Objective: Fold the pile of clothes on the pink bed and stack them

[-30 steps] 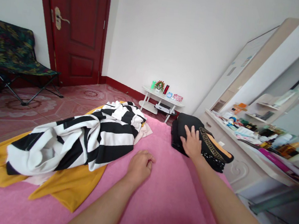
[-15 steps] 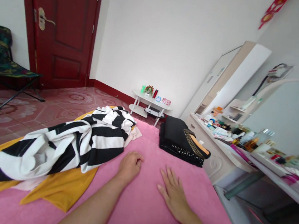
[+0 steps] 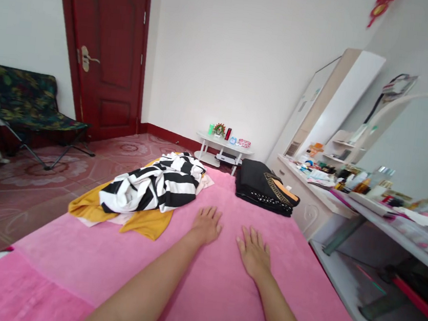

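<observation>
Both palms face down on the pink bedspread (image 3: 213, 299). My left hand (image 3: 206, 225) lies flat with its fingers stretched out, holding nothing. Just to its left is a crumpled black-and-white striped garment (image 3: 157, 185). Under that garment spreads a mustard-yellow one (image 3: 148, 223), with a pale pink edge of cloth showing too. My right hand (image 3: 253, 251) rests with spread fingers and nothing in it. Beyond it sits a folded stack of black clothes (image 3: 253, 183), the top piece bearing a gold-patterned neckline.
A dressing table (image 3: 314, 192) crowded with bottles runs along the right side. At the far wall stands a small white table (image 3: 224, 142) with a plant on it. A camouflage folding chair (image 3: 31, 103) and a dark red door (image 3: 106, 50) are at the left.
My left hand has gone from loosely curled to flat with fingers stretched out. My right hand stays spread on the bedspread. The view has shifted, showing more of the chair and bed at left.
</observation>
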Tool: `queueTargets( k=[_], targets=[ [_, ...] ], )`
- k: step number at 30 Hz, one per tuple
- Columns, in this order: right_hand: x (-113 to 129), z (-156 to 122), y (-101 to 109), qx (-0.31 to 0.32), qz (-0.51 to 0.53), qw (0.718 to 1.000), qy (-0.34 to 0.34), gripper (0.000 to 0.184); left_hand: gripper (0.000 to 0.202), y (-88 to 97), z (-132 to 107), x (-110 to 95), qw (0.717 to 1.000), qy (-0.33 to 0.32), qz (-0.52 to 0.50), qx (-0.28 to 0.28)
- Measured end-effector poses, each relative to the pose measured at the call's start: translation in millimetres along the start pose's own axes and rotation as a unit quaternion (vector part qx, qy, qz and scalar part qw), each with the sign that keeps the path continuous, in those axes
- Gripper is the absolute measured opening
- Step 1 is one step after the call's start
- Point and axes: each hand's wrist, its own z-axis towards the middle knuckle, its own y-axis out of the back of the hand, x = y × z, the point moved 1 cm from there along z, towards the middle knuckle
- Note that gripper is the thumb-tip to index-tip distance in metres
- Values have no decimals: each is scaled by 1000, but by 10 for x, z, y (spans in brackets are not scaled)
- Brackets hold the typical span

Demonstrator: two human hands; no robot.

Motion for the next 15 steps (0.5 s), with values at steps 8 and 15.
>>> queueTargets(
  k=[8,15],
  targets=[
    [-68,-127,-68,-39,27,999,-6,61,64,151,-576,-168,991,-2,81,104],
    [-202,-48,-97,-58,77,995,17,58,53,726,-1053,24,975,-174,71,120]
  ],
)
